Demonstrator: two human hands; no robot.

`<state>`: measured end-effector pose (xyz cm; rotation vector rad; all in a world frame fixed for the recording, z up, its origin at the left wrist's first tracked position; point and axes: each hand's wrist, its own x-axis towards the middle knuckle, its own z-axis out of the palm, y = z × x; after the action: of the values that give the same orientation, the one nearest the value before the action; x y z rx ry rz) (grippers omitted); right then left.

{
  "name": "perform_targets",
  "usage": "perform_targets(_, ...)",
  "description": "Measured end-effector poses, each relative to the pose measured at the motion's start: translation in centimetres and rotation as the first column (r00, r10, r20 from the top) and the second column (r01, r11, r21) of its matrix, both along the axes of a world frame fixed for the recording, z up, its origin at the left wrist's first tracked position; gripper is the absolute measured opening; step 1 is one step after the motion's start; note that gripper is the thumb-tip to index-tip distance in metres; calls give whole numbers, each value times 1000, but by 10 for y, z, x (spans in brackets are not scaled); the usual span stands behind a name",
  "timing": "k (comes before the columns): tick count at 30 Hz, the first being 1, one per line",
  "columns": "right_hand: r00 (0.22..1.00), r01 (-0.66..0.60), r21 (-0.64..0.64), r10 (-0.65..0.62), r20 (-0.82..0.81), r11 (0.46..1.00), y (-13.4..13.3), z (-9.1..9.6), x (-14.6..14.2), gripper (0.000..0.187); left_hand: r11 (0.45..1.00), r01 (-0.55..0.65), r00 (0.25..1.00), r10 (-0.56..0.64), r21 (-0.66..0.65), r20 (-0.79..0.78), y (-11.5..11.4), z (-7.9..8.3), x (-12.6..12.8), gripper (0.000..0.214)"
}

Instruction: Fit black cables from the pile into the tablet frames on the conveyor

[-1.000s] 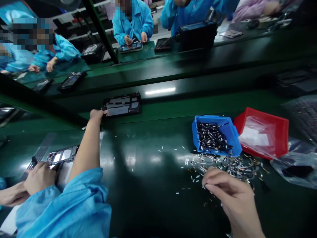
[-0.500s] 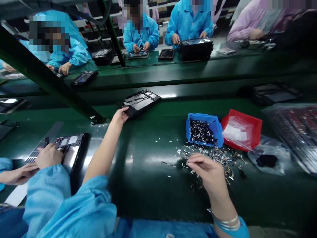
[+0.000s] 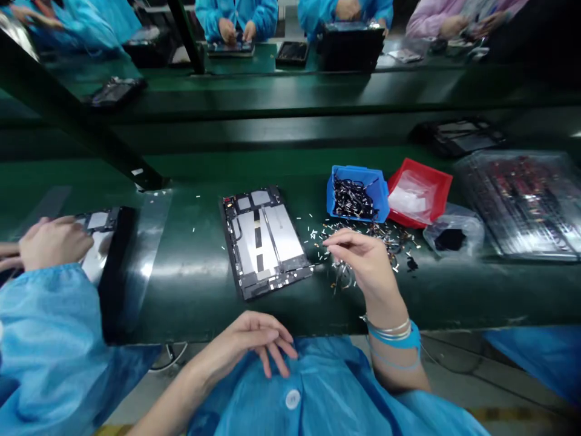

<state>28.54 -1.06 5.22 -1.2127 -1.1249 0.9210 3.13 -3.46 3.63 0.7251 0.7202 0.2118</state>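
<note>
An opened tablet [image 3: 290, 233] lies on the green bench in front of me, its silver battery and black strips facing up. My left hand [image 3: 261, 339] hovers at the bench's front edge, below the tablet. Its fingers are loosely spread and nothing is in them. To the right of the tablet, my right hand [image 3: 363, 257] has thumb and forefinger pinched together over a scatter of small parts [image 3: 391, 237]. Whatever that pinch holds is too small to make out. Small white pieces [image 3: 313, 235] lie between the tablet and this hand.
Behind the small parts stand a blue bin [image 3: 382, 197] of short black cables and a red bin [image 3: 438, 209] with plastic bags. Clear trays [image 3: 521, 206] are stacked at right. A co-worker's hand [image 3: 57, 242] works on another tablet at left. A green post [image 3: 109, 148] slants across.
The tablet has come from the back of the bench to right before me. My left hand has let go of it and drawn back. My right hand stays pinched over the parts.
</note>
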Motion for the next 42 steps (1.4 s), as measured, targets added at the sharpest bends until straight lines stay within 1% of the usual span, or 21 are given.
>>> perform_targets(1, 999, -30, -2, 30, 31, 1000, -1, 4, -1, 9, 991, 1, 999, 3, 136, -34, 1, 4, -1, 30)
perform_targets(2, 996, -65, -4, 65, 67, 998, -3, 8, -3, 9, 944, -64, 993, 94, 322, -78, 4, 10, -2, 31)
perform_targets(3, 989, -104, -5, 104, 107, 995, -4, 12, -5, 10, 838, -146, 967, 234, 526, -105, 9, 16, 0, 29)
perform_targets(4, 979, -138, -7, 137, 149, 990, -5, 16, -7, 10, 700, -181, 931, 349, 691, -110, 15, 22, 3, 26)
perform_targets(5, 968, -162, -6, 160, 191, 987, -5, 20, -9, 11, 590, -160, 909, 401, 792, -115, 21, 28, 7, 24)
perform_targets(6, 958, -174, -3, 170, 231, 985, -5, 23, -12, 11, 543, -106, 912, 386, 833, -135, 27, 32, 12, 24)
perform_targets(7, 949, -173, 4, 165, 268, 985, -5, 25, -15, 11, 556, -38, 933, 318, 830, -170, 33, 35, 18, 21)
perform_targets(10, 926, -98, 51, 72, 370, 994, -7, 28, -25, 9, 710, 78, 975, 91, 700, -201, 45, 33, 33, 19)
perform_targets(12, 883, 35, 170, -110, 457, 985, -11, 27, -33, 11, 776, 4, 987, 100, 630, -129, 50, 26, 39, 23)
perform_targets(14, 773, 127, 356, -317, 549, 926, -16, 24, -40, 19, 802, -109, 985, 168, 587, -47, 52, 20, 43, 25)
perform_targets(16, 655, 89, 476, -412, 633, 875, -21, 20, -47, 25, 803, -174, 978, 207, 570, 7, 54, 16, 45, 28)
perform_targets(18, 587, -4, 478, -384, 712, 879, -22, 17, -51, 24, 790, -191, 977, 211, 583, 35, 54, 15, 46, 30)
perform_targets(25, 543, -102, 400, -286, 789, 911, -15, 15, -58, 15, 637, -49, 989, 138, 769, -51, 58, 19, 43, 27)
perform_targets(27, 538, -123, 388, -268, 800, 913, -11, 16, -52, 15, 643, -20, 991, 112, 765, -68, 60, 17, 41, 29)
perform_targets(30, 484, -34, 451, -380, 788, 892, 0, 15, -26, 16, 787, -45, 997, 73, 615, -20, 65, 10, 40, 33)
perform_targets(32, 380, 181, 508, -536, 754, 842, 11, 12, -2, 16, 879, -96, 995, 69, 467, 74, 68, 5, 41, 36)
perform_targets(33, 351, 293, 492, -571, 742, 820, 16, 10, 8, 19, 906, -122, 989, 76, 406, 128, 70, 2, 41, 38)
perform_targets(35, 346, 356, 407, -523, 779, 841, 22, 7, 17, 25, 926, -178, 970, 109, 334, 216, 71, -2, 42, 41)
perform_targets(37, 390, 259, 400, -474, 789, 879, 21, 7, 8, 25, 929, -209, 958, 131, 306, 256, 71, -5, 43, 45)
perform_targets(39, 451, 50, 404, -382, 807, 913, 14, 9, -14, 21, 931, -214, 954, 135, 296, 266, 70, -6, 43, 50)
perform_targets(42, 482, -227, 344, -202, 853, 911, 4, 12, -47, 18, 921, -197, 965, 122, 335, 230, 68, -4, 42, 57)
